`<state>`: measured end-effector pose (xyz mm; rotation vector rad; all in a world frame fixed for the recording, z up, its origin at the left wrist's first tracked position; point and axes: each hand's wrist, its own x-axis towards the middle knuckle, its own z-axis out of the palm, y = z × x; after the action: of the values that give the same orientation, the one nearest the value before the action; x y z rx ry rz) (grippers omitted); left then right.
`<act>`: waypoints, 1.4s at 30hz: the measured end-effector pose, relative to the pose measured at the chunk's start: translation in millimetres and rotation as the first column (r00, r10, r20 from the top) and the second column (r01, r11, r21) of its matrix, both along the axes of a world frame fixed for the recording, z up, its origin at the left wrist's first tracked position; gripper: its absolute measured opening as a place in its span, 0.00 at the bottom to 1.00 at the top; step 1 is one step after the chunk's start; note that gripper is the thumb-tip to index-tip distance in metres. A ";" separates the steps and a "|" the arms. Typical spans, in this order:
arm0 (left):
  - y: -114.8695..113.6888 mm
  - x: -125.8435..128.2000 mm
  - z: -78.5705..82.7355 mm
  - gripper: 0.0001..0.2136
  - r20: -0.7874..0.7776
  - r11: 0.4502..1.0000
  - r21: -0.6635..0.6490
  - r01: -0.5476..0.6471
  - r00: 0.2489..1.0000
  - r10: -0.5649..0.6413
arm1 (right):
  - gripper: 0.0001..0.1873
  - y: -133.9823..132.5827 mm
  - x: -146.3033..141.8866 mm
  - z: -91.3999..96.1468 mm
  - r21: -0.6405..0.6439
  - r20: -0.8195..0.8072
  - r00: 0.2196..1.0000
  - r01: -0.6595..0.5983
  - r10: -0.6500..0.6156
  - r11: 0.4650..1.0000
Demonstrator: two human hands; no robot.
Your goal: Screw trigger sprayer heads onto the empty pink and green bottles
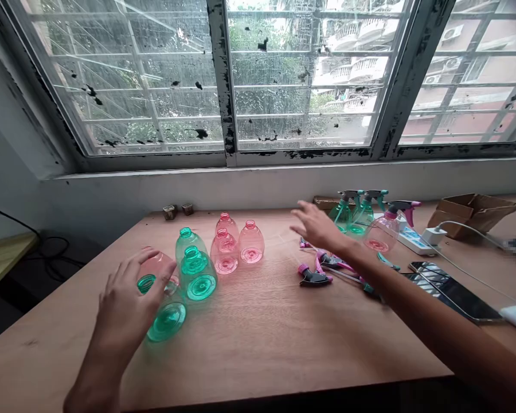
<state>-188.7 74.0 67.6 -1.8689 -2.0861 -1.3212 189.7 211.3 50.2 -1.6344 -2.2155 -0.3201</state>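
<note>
My left hand (pixel 129 298) is on the left of the table, its fingers and thumb apart in a curve about the neck of a clear green bottle (pixel 167 322). It partly covers this bottle and a pink bottle (pixel 155 264) behind it; whether it touches either I cannot tell. Just right stand two more uncapped green bottles (pixel 200 281) and several pink bottles (pixel 251 244). Held in the air over the table, my right hand (pixel 316 226) has its fingers stretched out and nothing in it. Below its forearm lie loose pink-and-black spray heads (pixel 313 275), partly hidden.
Green spray bottles (pixel 363 218) and a pink spray bottle (pixel 380 232) with heads on stand at the back right. Beside them are a power strip (pixel 415 241), an open cardboard box (pixel 468 215), a tablet (pixel 456 292) and cables. A barred window runs behind the table.
</note>
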 end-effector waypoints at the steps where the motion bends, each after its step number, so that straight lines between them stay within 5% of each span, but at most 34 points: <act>1: 2.1 -5.9 -2.1 0.20 -0.013 0.998 -0.062 -0.004 1.000 0.003 | 0.23 -9.5 -9.5 -2.5 -0.064 0.011 0.999 -0.038 0.039 0.997; 9: -5.9 -12.8 -11.2 0.28 -0.112 0.948 -0.287 0.139 0.978 -0.177 | 0.24 -92.1 -28.1 -12.1 -0.385 -0.013 0.978 -0.198 0.209 0.901; 16: -3.6 -6.5 -33.5 0.31 -0.195 0.924 -0.252 0.289 0.920 -0.341 | 0.32 -115.5 -0.9 -25.2 -0.485 -0.077 0.990 -0.140 0.117 0.863; 21: -5.8 40.8 -38.2 0.40 -0.160 0.849 -0.241 0.470 0.844 -0.512 | 0.35 -127.2 6.1 -34.4 -0.478 -0.097 0.994 -0.095 0.056 0.873; 23: -9.7 71.2 -42.6 0.40 -0.113 0.772 -0.288 0.567 0.780 -0.615 | 0.34 -139.7 1.5 -37.0 -0.479 -0.090 0.994 -0.094 0.058 0.873; 27: -17.2 129.6 -65.2 0.47 -0.136 0.737 -0.194 0.648 0.726 -0.674 | 0.31 -161.5 -0.5 -34.2 -0.419 -0.089 0.994 -0.098 0.067 0.903; 34: -28.1 165.2 -91.3 0.49 -0.069 0.686 -0.163 0.709 0.686 -0.725 | 0.26 -151.8 93.4 -21.6 -0.351 -0.193 0.969 0.078 -0.153 0.933; 38: -28.4 165.9 -89.7 0.52 0.012 0.644 -0.198 0.739 0.659 -0.752 | 0.22 -149.6 141.8 -23.7 -0.457 -0.188 0.941 0.169 -0.281 0.873; 42: -26.9 166.2 -90.7 0.58 0.008 0.616 -0.197 0.762 0.630 -0.777 | 0.19 -145.2 145.1 -28.9 -0.555 -0.185 0.935 0.154 -0.302 0.817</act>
<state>-22.5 47.1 -23.1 -3.0505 -1.3813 -1.1068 334.8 66.0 21.3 -2.0884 -2.0012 0.4887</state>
